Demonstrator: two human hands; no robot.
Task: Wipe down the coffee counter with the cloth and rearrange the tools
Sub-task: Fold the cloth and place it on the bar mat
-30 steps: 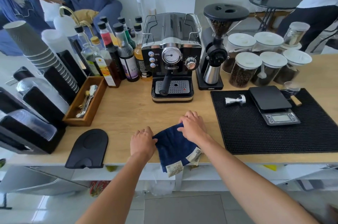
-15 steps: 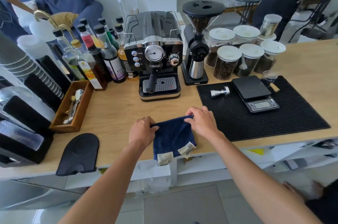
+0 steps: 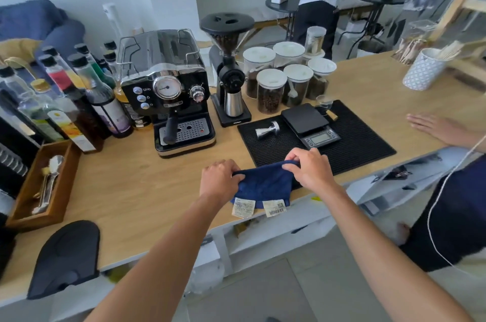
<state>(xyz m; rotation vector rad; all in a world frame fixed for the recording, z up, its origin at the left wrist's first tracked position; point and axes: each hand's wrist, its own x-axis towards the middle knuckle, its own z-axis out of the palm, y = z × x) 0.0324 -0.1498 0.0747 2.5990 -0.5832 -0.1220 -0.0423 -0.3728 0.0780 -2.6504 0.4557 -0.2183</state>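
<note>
A dark blue cloth (image 3: 265, 184) with two white tags hangs at the front edge of the wooden counter (image 3: 126, 190). My left hand (image 3: 219, 179) pinches its top left corner and my right hand (image 3: 310, 168) pinches its top right corner, lifting the upper edge off the wood. Behind the cloth lies a black rubber mat (image 3: 349, 143) carrying a steel tamper (image 3: 268, 132) on its side, a black scale (image 3: 310, 124), a small glass (image 3: 324, 102) and a wooden-handled tool (image 3: 332, 114). A black tamping mat (image 3: 65, 258) lies at the front left.
An espresso machine (image 3: 168, 90), a grinder (image 3: 228, 69), several bean jars (image 3: 271, 90) and syrup bottles (image 3: 86, 95) line the back. A wooden tray (image 3: 23, 212) with spoons sits left. Another person's hand (image 3: 434, 128) rests on the counter at right, near a patterned cup (image 3: 423, 72).
Both hands went from pressing the cloth flat to pinching its far corners and raising that edge. The view swung right, bringing another person's hand and a patterned cup into sight.
</note>
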